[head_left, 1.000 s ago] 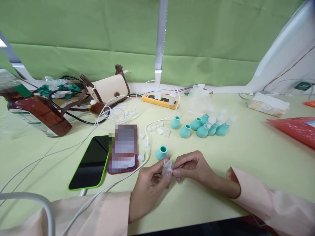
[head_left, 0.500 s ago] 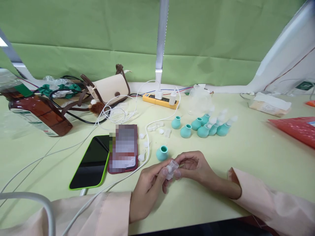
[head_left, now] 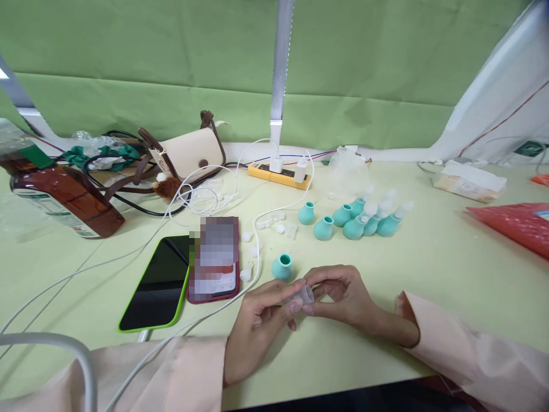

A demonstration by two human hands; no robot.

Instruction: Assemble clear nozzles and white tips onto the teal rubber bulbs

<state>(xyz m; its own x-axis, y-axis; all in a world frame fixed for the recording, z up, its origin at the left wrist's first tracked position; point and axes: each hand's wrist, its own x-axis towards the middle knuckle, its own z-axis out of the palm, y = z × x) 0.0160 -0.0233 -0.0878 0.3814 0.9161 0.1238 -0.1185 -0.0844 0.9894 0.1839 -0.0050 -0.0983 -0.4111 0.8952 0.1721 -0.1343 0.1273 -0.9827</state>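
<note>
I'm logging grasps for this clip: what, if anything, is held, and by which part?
A small clear plastic piece, held near its open rim between the left hand and right hand fingertips.

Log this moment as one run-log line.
left hand: gripping clear plastic piece | right hand: fingers at same piece | nearest: open teal bulb, upright on table | bulb: untouched

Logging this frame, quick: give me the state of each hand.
Left hand: closed, gripping the clear piece.
Right hand: fingertips pinched at the same piece.
</note>
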